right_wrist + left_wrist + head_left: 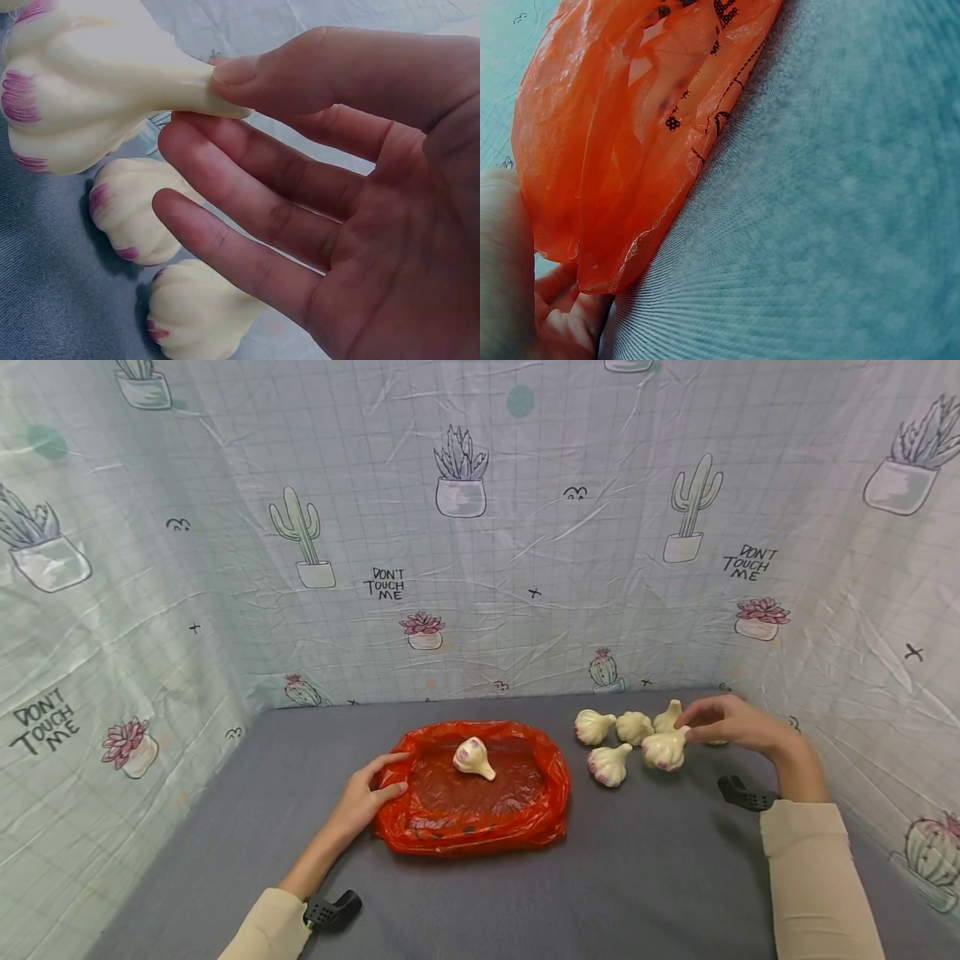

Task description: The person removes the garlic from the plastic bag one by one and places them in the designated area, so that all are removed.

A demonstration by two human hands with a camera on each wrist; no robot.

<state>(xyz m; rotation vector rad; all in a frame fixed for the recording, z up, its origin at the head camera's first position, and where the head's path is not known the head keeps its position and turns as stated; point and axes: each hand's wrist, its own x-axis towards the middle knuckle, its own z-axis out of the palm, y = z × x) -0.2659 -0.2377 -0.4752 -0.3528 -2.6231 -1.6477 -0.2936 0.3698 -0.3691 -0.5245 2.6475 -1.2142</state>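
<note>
A red plastic bag [557, 781] lies spread with its mouth up, and one garlic bulb [472, 757] rests inside it. My left hand [366, 792] holds the bag's left side between thumb and fingers; in the left wrist view the bag's printed film [607, 150] hides part of those fingers. On the right, my right hand [738, 724] pinches a garlic bulb [664, 751] by its stem, thumb against fingertips, with the ring and little fingers loose. The purple-marked held bulb [82, 90] appears close up in the right wrist view, above other bulbs.
Several more garlic bulbs sit around the held one, among them a near bulb [608, 766], a left bulb [593, 727] and a middle bulb [633, 727]. The grey tabletop [487, 910] meets a printed curtain [517, 552] at the back and sides.
</note>
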